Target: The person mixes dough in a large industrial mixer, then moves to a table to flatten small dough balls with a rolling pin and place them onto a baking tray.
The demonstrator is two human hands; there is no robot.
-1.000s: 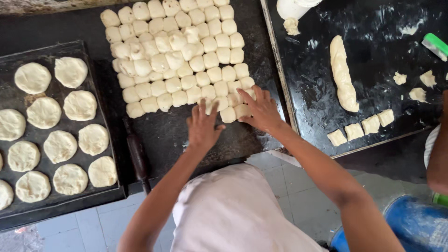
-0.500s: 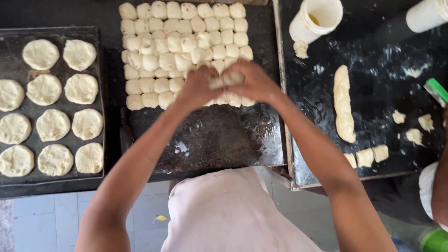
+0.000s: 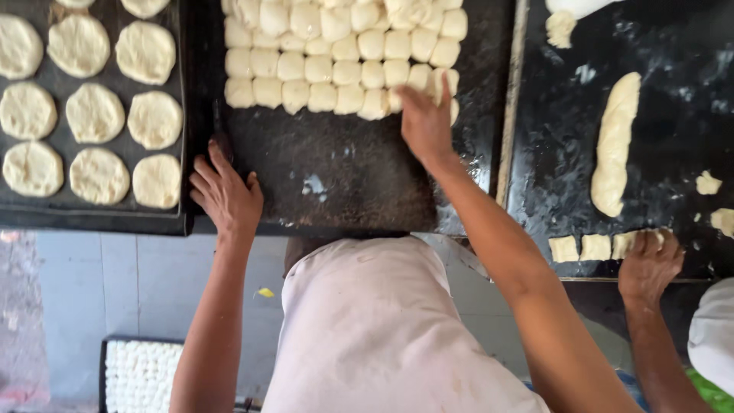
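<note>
A block of small square dough pieces [image 3: 336, 53] lies packed in rows at the far side of a dark, floured work surface [image 3: 336, 176]. My right hand [image 3: 426, 122] lies palm down on the block's near right corner, fingers over the last pieces; whether it grips one is hidden. My left hand [image 3: 225, 191] rests on the surface's near left edge, fingers spread, holding nothing. Its fingertips sit next to a thin dark handle [image 3: 220, 138].
A black tray [image 3: 183, 222] on the left holds several flattened dough rounds [image 3: 95, 113]. On the right board [image 3: 566, 153] lie a long dough log [image 3: 615, 145] and cut pieces [image 3: 581, 247]; another person's hand [image 3: 650, 264] touches those. A tray of white pieces [image 3: 141, 375] sits on the floor.
My hands, joined over a dough piece at the block's near edge, have parted. The left dropped to the surface's near left edge; the right went onto the block's near right corner.
</note>
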